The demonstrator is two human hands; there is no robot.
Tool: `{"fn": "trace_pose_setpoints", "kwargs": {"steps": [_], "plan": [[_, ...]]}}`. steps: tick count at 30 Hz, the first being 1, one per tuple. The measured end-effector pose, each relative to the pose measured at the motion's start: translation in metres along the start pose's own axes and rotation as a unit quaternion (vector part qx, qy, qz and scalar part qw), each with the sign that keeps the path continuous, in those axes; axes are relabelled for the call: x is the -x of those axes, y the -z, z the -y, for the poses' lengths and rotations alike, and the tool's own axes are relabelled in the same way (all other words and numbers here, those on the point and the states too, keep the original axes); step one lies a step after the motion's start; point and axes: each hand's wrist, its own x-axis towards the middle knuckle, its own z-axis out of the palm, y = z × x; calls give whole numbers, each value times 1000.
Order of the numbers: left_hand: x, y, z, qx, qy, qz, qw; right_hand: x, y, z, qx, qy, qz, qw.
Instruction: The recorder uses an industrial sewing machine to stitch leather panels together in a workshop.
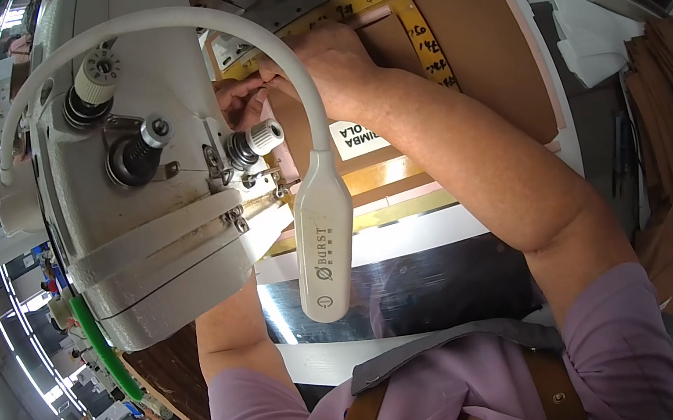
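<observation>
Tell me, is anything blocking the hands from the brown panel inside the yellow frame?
Nothing visible is. The right hand is over the brown panel, and the left hand is near its left side. The white lamp and sewing machine seem only to hide bits from our view.

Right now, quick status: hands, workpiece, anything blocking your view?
Left hand and right hand together, near far-left corner of yellow frame; grip unclear. Brown panel inside frame. Sewing machine and lamp partly block view.
</observation>
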Motion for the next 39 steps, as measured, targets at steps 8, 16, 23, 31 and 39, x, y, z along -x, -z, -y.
{"fn": "trace_pose_setpoints", "kwargs": {"steps": [8,16,23,31,39], "plan": [[-5,-14,-32,-89,143,-46,985,1,-5,-4,-28,-4,-24,999],[5,-4,-20,16,129,-46,991,1,0,0,-16,-4,-15,1000],[-7,-7,-28,-161,16,-58,985,0,-4,-1,29,26,-35,999],[-10,-19,-41,-209,108,-89,968,1,-13,-3,76,34,-29,996],[-7,-24,-39,-205,150,-111,961,7,-12,-1,65,61,-92,992]]}}
